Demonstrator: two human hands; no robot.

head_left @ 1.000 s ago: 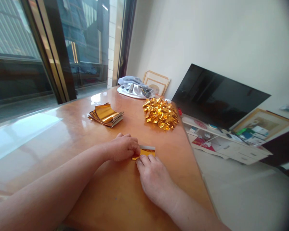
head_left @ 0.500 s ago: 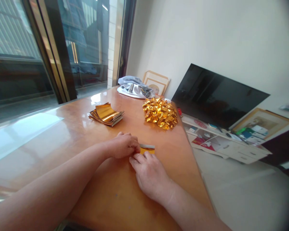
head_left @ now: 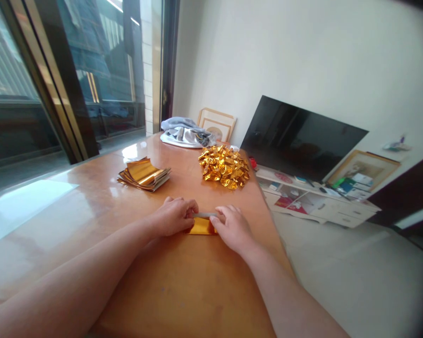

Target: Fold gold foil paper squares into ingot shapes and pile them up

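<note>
gold foil sheet (head_left: 200, 226), orange-brown table (head_left: 183, 281)

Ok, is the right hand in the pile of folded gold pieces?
No, the right hand grips the gold sheet with the left hand, while the pile of folded gold pieces lies farther back, untouched.

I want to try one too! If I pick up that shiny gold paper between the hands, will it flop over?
Probably floppy and light: the gold paper looks thin and lies flat on the table. It likely keeps creases, judging by the crumpled gold pile. Its glossy face may slide there.
</note>
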